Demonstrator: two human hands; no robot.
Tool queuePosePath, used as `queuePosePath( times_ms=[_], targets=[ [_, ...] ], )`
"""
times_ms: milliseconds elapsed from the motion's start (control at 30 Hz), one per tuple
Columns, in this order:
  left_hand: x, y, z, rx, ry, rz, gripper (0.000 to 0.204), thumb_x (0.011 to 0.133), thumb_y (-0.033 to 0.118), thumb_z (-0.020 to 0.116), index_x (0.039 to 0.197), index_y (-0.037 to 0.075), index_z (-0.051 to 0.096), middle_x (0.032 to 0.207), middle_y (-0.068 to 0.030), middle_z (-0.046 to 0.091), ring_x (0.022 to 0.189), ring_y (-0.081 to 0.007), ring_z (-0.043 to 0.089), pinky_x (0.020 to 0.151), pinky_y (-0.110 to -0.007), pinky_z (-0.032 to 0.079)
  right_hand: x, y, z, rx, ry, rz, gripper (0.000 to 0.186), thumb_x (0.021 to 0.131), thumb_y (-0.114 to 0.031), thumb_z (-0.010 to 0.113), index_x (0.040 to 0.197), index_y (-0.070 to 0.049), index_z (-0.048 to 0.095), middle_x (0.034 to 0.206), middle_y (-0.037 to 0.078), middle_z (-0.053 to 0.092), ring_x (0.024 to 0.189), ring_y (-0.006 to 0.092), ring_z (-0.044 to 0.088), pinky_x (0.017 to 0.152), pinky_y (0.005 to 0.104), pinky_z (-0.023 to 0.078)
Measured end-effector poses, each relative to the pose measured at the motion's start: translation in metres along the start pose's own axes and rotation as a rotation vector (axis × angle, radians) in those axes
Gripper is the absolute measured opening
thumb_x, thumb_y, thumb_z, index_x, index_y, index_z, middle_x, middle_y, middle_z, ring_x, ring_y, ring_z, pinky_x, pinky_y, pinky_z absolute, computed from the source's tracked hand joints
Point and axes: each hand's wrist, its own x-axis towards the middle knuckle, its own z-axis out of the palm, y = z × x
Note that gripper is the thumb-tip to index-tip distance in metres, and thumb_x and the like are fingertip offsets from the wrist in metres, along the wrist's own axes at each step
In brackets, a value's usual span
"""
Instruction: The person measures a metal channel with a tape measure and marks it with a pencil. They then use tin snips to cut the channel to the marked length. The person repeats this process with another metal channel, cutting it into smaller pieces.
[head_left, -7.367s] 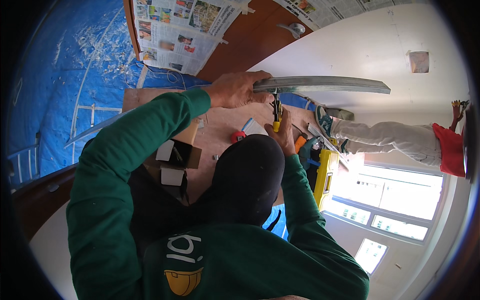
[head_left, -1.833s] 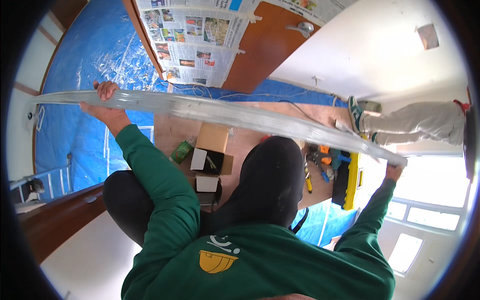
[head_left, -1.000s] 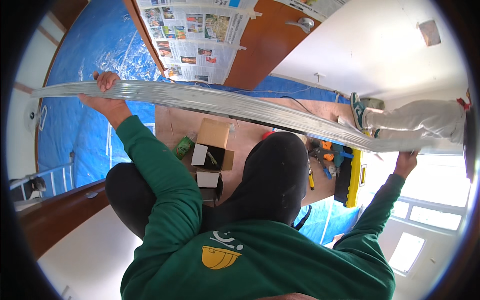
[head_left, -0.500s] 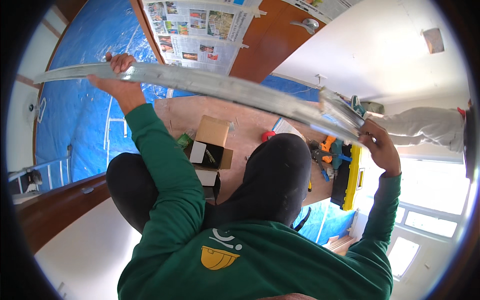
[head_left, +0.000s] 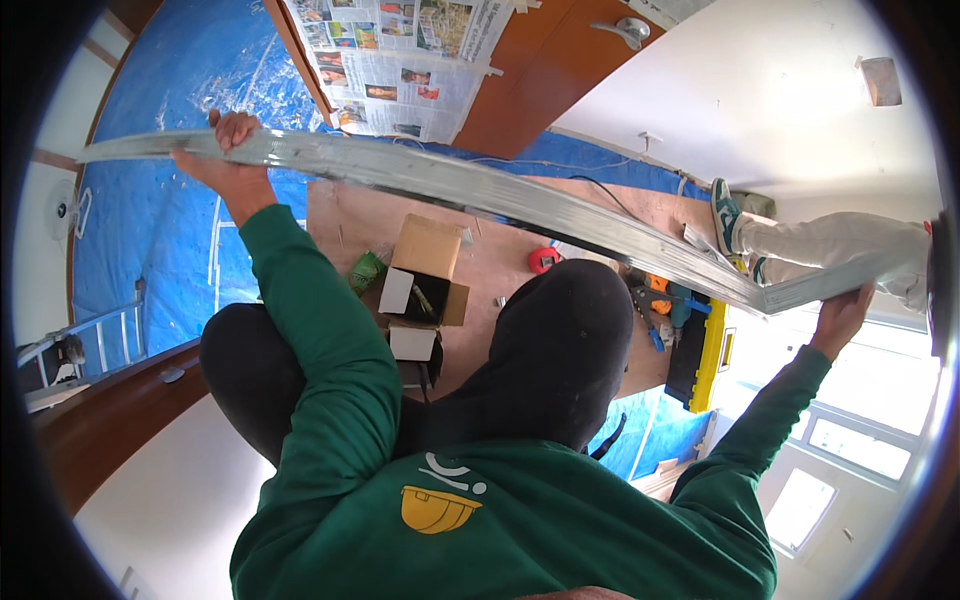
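Note:
A long silvery metal channel (head_left: 480,190) spans the view from far left to right, above the wooden board. Near its left end my left hand (head_left: 235,182) is closed around it, thumb on the near side and fingers over the far edge. Toward the right the channel has a sharp kink, and a shorter end section (head_left: 815,285) angles up from there. My right hand (head_left: 842,318) grips that section from below; its fingers are partly hidden behind the metal.
Below lies a wooden board (head_left: 340,215) with open cardboard boxes (head_left: 425,250), a red tape measure (head_left: 543,260), hand tools (head_left: 655,305) and a black-and-yellow toolbox (head_left: 712,350). Another person's leg (head_left: 830,240) stands at right. Blue sheeting (head_left: 170,240) covers the floor; a newspaper-covered door (head_left: 540,75) is ahead.
The channel's right end section, folded back along the length before, has swung outward to the right. My right hand moved right and lower with it. My left hand keeps its grip.

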Motion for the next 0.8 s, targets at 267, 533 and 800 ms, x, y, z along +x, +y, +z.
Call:
queuePosePath(
  times_ms=[267,533,800],
  targets=[
    [-0.006,-0.006,0.029,-0.032,-0.056,0.025,0.085,0.1,0.081,0.044,0.104,-0.002,0.058,0.064,-0.0046,0.044,0.055,-0.0167,0.046,0.053,-0.032,0.043,-0.04,-0.002,0.081,-0.444,-0.75,-0.067,0.025,0.111,-0.018,0.064,0.129,-0.002,0.067,0.124,0.007,0.071,0.112,0.0229,0.066,0.102,0.0364,0.053],
    [0.009,0.023,-0.044,-0.094,0.104,0.002,0.098,0.099,0.092,0.036,0.108,-0.003,0.057,0.063,-0.0047,0.044,0.054,-0.0179,0.048,0.052,-0.033,0.044,-0.008,0.042,-0.064,-1.107,0.2,0.005,0.036,0.114,-0.026,0.062,0.138,0.001,0.067,0.134,0.016,0.073,0.12,0.0287,0.07,0.107,0.0439,0.054],
    [0.0,-0.032,0.022,-0.049,-0.049,0.003,0.081,0.102,0.076,0.051,0.111,-0.004,0.052,0.067,-0.0056,0.043,0.058,-0.0171,0.048,0.054,-0.033,0.045,-0.039,-0.047,0.08,-0.629,-0.808,-0.157,0.04,0.117,-0.026,0.057,0.148,0.0,0.06,0.13,0.01,0.07,0.118,0.0235,0.068,0.107,0.0436,0.053]
  ],
)
